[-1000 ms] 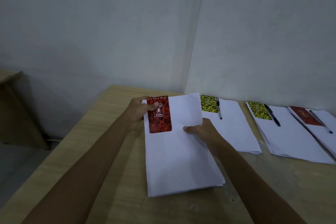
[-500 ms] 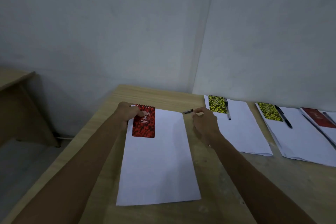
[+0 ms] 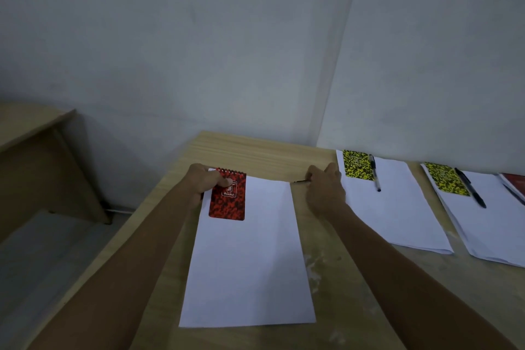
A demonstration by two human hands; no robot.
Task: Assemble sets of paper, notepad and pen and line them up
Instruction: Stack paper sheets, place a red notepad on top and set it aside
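The left hand [image 3: 208,183] is pinching the red notepad [image 3: 227,196] at the paper [image 3: 250,253]'s far left corner; the right hand [image 3: 324,190] is gripping the pen [image 3: 301,181], pointing left, just beside the far right corner.

pen [image 3: 301,181]: only a thin dark tip shows past the right hand [image 3: 324,190]; the rest is hidden in its fingers
red pad [image 3: 227,196]: top left corner covered by the left thumb
far red pad [image 3: 515,182]: cut off by the right edge
pad logo: print too small to read
surface [image 3: 255,150]: near edge out of frame
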